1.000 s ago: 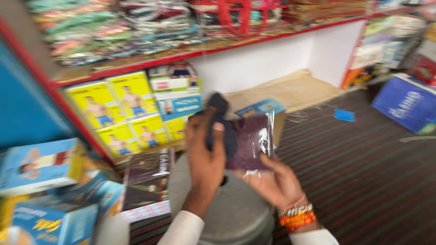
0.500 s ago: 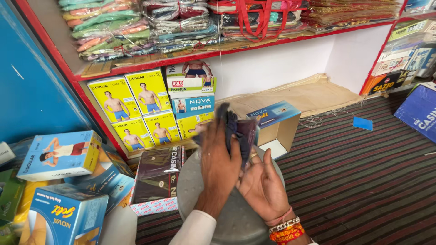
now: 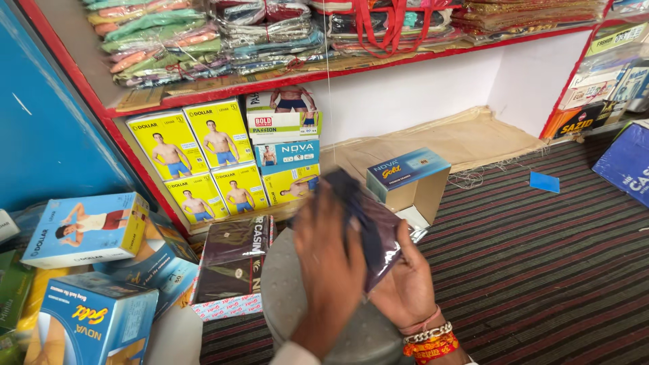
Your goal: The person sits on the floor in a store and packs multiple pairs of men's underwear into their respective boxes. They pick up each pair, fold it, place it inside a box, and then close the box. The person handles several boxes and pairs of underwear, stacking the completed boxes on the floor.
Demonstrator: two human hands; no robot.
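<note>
1. Both hands grip a dark packet (blurry), left hand over its front, right hand cupped beneath.
2. It's above a grey round stool.
3. An open cardboard box sits just behind.

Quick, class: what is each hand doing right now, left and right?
Left hand: closed on the dark plastic packet, over its front.
Right hand: holds the same packet from beneath.

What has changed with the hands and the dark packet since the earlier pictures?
The dark plastic packet was held open and flat before; now both hands fold it together, the left hand covering its front and the right hand supporting it from below. It is lower, over the grey stool. Both hands kept their grip; the open box stayed.
</note>
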